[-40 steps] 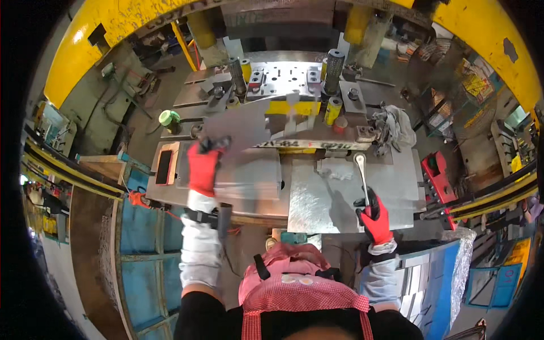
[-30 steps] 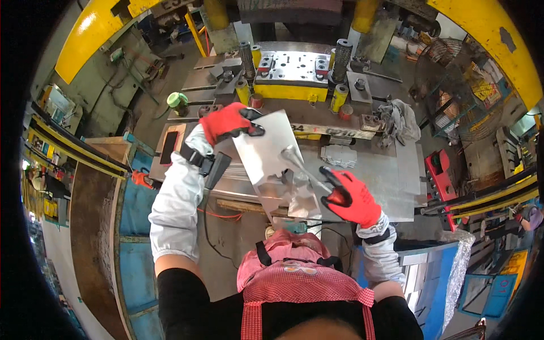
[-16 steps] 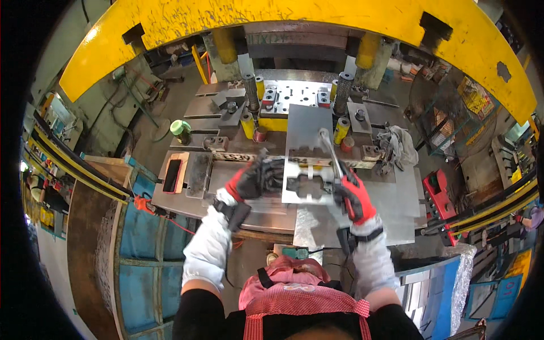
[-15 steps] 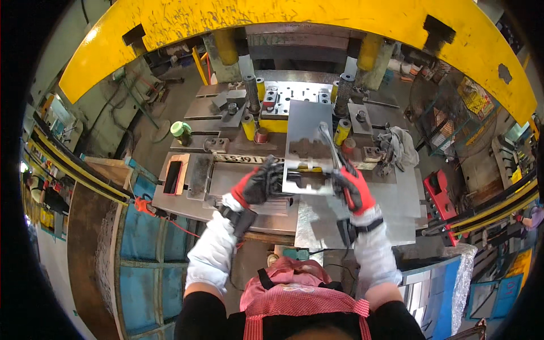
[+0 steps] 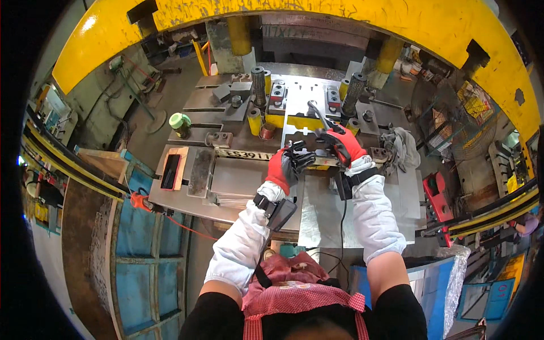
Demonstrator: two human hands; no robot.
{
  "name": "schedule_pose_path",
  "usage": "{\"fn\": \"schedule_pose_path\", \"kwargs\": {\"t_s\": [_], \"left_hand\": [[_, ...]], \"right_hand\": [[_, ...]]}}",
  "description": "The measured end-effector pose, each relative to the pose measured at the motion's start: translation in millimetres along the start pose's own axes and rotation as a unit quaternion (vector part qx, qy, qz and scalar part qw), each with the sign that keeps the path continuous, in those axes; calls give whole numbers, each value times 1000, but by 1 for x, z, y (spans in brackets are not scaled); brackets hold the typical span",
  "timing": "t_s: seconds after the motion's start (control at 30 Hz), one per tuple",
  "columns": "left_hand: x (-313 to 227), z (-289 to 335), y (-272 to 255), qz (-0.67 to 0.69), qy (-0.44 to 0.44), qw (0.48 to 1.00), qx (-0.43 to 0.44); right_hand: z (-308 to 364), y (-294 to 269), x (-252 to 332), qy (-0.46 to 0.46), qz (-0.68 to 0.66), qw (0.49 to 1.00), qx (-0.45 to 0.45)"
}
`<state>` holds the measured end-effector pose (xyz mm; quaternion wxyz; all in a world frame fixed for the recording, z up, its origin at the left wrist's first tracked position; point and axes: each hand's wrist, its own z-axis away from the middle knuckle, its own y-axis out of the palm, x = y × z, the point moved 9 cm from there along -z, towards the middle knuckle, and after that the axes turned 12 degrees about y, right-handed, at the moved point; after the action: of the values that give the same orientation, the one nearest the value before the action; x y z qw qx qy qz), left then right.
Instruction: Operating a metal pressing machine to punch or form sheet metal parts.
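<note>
My right hand, in a red and black glove, is closed around a silver wrench-like tool with a rounded far end. That end meets a flat metal sheet, which lies over the die plate between the guide posts. Cutouts show along the sheet's near end. My left hand, gloved alike, is just short of the sheet's near end with fingers apart and nothing visible in them. Beside the sheet, red and dark blocks stand on the die.
Ribbed guide posts and yellow cylinders flank the die. A yellow press beam arches above. Stacked sheets lie at front left, near a phone. A grey rag and a green-lidded bottle sit at the sides.
The metal sheet has moved away from me onto the die, with the tool moving forward too. My left hand has come off the sheet and shifted right and forward.
</note>
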<state>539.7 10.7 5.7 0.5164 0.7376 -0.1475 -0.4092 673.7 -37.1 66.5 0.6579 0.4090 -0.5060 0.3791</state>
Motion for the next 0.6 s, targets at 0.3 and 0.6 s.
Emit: {"fn": "schedule_pose_path", "kwargs": {"t_s": [0.3, 0.6], "left_hand": [[1, 0, -13, -16, 13, 991, -132], [-2, -1, -16, -82, 54, 980, -175]], "right_hand": [[140, -28, -15, -60, -112, 967, -219], [297, -145, -195, 63, -49, 929, -360]]}}
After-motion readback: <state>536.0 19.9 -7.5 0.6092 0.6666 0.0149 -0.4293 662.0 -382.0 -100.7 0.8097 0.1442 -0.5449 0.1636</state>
